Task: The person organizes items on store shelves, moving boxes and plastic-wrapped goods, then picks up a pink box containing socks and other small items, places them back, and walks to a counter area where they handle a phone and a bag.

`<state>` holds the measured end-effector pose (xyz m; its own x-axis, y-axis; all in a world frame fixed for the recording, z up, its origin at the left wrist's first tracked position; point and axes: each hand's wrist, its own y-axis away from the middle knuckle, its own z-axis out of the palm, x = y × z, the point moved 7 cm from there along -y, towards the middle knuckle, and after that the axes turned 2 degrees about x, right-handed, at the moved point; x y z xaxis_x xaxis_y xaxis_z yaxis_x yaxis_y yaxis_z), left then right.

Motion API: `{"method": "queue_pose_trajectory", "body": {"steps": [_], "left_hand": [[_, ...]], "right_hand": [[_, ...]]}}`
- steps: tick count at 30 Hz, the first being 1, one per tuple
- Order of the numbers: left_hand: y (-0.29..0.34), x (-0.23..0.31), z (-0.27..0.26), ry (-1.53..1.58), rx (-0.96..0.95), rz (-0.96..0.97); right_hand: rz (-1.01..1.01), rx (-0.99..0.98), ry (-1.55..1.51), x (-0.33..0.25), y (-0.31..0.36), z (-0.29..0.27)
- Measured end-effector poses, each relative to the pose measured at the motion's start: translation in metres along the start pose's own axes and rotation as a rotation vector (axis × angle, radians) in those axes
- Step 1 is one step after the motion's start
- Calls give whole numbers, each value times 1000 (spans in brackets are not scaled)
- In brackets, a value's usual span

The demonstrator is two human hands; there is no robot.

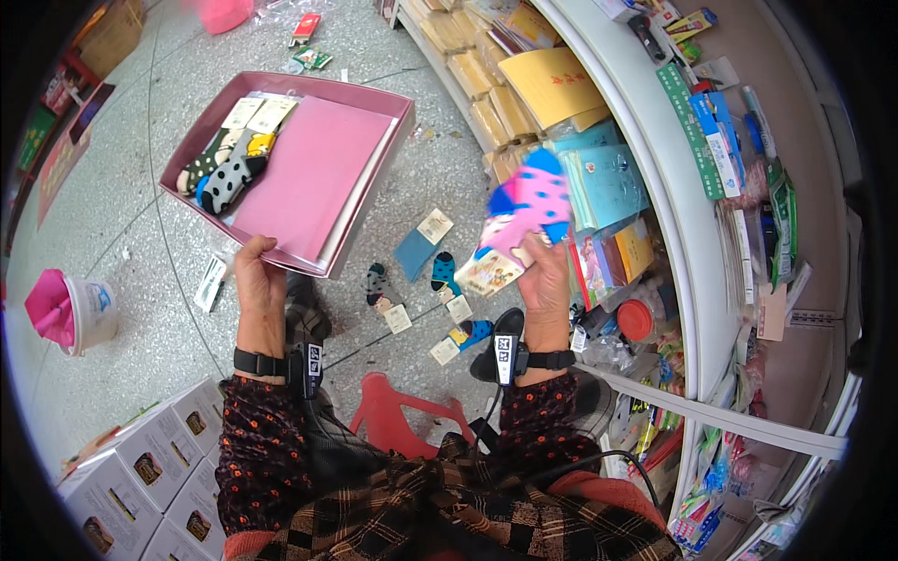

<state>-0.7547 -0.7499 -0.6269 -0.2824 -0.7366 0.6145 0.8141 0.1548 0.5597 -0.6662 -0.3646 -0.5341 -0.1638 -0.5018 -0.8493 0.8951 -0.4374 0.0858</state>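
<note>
My left hand (257, 266) grips the near edge of a shallow pink box (402, 126), its fingers partly hidden beneath. Inside the box lie a pink sheet (318, 178) and, at its left end, several patterned socks (224, 178) with paper tags. My right hand (543, 276) is closed on a pair of pink socks (543, 201) with blue dots and a tag, slightly blurred, held up beside the shelf. Below, on the floor between my hands, are a blue-grey sock pair (412, 254), a grey pair (376, 285), a teal pair (443, 271) and a blue pair (475, 331), all tagged.
To the right stands a white shelf (673, 215) packed with notebooks, envelopes (552, 84) and small goods. A red plastic stool (383, 411) is close to my legs. White cartons (131, 477) are stacked lower left, near a white bucket (92, 316) with something pink inside.
</note>
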Motion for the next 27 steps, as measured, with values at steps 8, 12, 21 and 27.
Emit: {"method": "queue_pose_trajectory", "body": {"steps": [8,12,21,27], "left_hand": [[13,-38,26,-49,-192,-83],[27,-37,35,-110,-224,-141],[53,-55,61,-348,-385,-184],[64,-92,73,-538,-526,-326]], "right_hand": [[159,-505,1223,54,28,43],[18,-197,801,-48,30,13],[-54,-547,972,-124,35,84],[81,-941,1155,-36,19,89]]}}
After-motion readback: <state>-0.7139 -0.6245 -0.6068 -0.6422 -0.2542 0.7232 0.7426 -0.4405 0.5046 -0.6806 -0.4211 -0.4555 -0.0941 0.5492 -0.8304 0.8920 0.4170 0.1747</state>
